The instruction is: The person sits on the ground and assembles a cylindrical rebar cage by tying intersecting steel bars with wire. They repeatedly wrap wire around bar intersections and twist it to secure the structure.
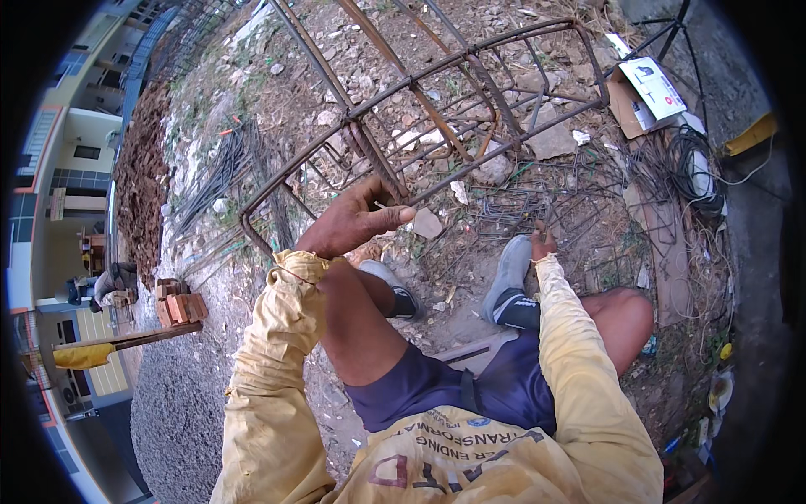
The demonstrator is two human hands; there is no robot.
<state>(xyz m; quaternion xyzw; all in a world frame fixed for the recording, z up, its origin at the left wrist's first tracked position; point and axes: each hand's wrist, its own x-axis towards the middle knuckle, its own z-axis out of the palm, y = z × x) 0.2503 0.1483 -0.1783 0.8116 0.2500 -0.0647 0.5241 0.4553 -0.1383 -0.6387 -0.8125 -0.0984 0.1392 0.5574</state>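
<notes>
A rusty rebar cage [495,126] of long bars and bent stirrups stretches across the ground ahead of me. My left hand [357,220] is at its near edge, fingers curled around the bars where they cross and thumb extended along them. A short pale sliver shows between thumb and fingers, too small to name. Lower and to the right, my right hand [544,242] hangs beside my right shoe [510,273], its fingers drawn together. Whatever it may hold is too small to make out. Just beyond it, bent steel stirrups [508,206] lie on the dirt.
Loose thin rods [227,172] lie at left on rubble. An opened cardboard box [646,97] and a black cable coil [695,168] are at right. Stacked bricks [180,307], a grey gravel heap [172,412] and a bent-over person [116,281] are on the left.
</notes>
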